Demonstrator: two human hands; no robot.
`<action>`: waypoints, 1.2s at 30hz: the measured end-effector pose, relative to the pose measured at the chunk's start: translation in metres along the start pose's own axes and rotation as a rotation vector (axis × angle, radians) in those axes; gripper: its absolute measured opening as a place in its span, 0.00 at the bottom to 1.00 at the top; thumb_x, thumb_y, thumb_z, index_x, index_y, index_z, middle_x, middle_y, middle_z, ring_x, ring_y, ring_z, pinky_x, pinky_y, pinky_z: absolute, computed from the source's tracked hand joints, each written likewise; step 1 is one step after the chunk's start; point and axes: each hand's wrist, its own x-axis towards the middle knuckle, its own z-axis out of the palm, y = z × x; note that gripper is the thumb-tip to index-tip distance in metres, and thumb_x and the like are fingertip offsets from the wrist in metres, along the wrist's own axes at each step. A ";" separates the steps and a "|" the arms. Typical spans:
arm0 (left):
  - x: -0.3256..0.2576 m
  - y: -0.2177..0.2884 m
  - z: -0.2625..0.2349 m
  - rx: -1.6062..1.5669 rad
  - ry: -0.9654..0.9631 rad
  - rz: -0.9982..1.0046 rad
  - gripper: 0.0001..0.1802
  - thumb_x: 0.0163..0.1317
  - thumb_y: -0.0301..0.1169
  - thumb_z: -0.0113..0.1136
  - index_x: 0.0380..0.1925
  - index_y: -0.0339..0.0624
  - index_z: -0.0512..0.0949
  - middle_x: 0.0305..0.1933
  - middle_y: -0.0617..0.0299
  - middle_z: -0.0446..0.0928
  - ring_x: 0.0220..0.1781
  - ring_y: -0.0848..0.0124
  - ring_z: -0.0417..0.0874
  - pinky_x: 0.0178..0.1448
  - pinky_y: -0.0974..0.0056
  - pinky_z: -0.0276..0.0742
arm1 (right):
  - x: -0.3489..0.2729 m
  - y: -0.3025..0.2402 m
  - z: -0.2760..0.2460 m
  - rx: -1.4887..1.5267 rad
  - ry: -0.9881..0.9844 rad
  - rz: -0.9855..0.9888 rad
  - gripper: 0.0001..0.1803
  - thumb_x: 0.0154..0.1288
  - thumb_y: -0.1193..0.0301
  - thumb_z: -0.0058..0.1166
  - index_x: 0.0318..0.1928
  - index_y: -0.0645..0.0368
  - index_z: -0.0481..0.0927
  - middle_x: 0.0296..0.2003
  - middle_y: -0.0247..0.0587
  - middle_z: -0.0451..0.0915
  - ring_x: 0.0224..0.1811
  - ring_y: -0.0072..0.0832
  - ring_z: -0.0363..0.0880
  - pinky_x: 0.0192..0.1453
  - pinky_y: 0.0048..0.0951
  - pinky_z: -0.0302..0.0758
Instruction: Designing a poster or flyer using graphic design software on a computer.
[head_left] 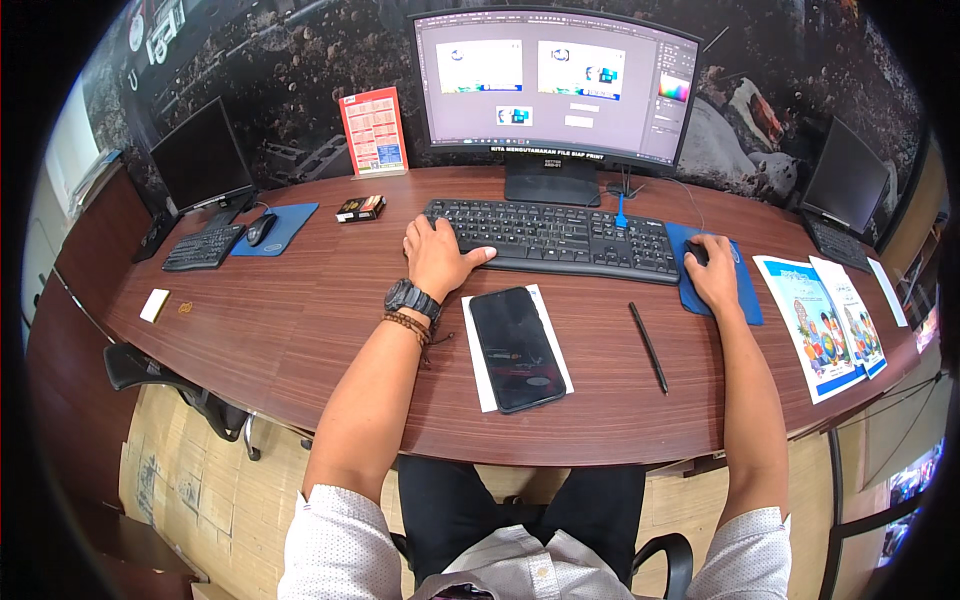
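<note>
My left hand [438,260] lies on the left end of a long black keyboard [560,238], its fingers spread over the keys and the thumb near the front edge. A dark watch [410,298] and a beaded bracelet are on that wrist. My right hand [712,276] is curled over a black mouse [695,252], mostly covered, on a blue mouse pad [744,292]. Behind the keyboard stands a curved monitor [560,115] showing a design program with two layouts. Between my forearms, a dark-screened smartphone [517,350] rests on white paper [483,375], with a thin black pen [649,348] to its right.
On the brown desk [300,330], printed booklets [815,320] lie right of my forearm. A red-and-white calendar [374,132] and a small box [361,208] stand left of the monitor. Farther left are another monitor [205,155], keyboard [203,248] and mouse [261,229].
</note>
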 end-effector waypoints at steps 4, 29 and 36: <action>-0.001 0.002 -0.004 -0.079 0.006 -0.006 0.48 0.47 0.59 0.74 0.48 0.20 0.74 0.58 0.35 0.65 0.64 0.42 0.64 0.64 0.46 0.70 | 0.000 -0.001 -0.001 0.004 -0.005 0.008 0.19 0.58 0.66 0.59 0.50 0.56 0.80 0.53 0.47 0.74 0.58 0.46 0.74 0.63 0.42 0.71; -0.002 0.002 0.005 -0.047 0.118 0.012 0.32 0.57 0.45 0.68 0.53 0.29 0.75 0.57 0.37 0.66 0.63 0.42 0.66 0.63 0.45 0.70 | -0.001 -0.002 -0.002 0.004 0.008 0.007 0.18 0.57 0.66 0.59 0.49 0.56 0.81 0.53 0.47 0.74 0.57 0.47 0.75 0.61 0.42 0.72; -0.001 0.003 0.004 -0.047 0.096 -0.024 0.35 0.56 0.47 0.68 0.55 0.29 0.74 0.58 0.37 0.66 0.62 0.41 0.67 0.63 0.45 0.72 | -0.002 0.001 -0.002 0.003 0.008 0.000 0.18 0.57 0.66 0.59 0.49 0.55 0.81 0.53 0.47 0.74 0.57 0.47 0.74 0.61 0.42 0.72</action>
